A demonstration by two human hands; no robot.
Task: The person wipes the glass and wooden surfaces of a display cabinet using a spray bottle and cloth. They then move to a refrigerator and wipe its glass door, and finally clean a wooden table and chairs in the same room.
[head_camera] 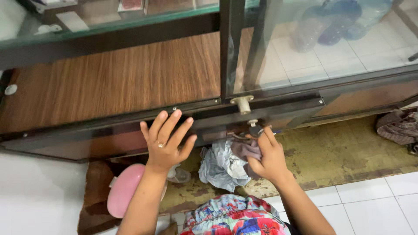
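I see my left hand (165,141) fingers spread, flat on the dark bottom frame (130,126) of the glass display cabinet, my right hand (267,156) pinched on a small key (257,129) just under the frame's lock (242,103), crumpled cloth (224,165) below the frame, pink lid (124,189) lower left.

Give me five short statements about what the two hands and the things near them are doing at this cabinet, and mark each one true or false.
1. The left hand lies flat with spread fingers on the dark lower frame of the cabinet. True.
2. The right hand is raised up against the glass door. False: it is low, at a small lock under the door's edge.
3. A ring shows on the left hand. True.
4. A pink rounded object lies below the left forearm. True.
5. The crumpled cloth sits on the wooden shelf inside the cabinet. False: it lies on the floor between the hands.
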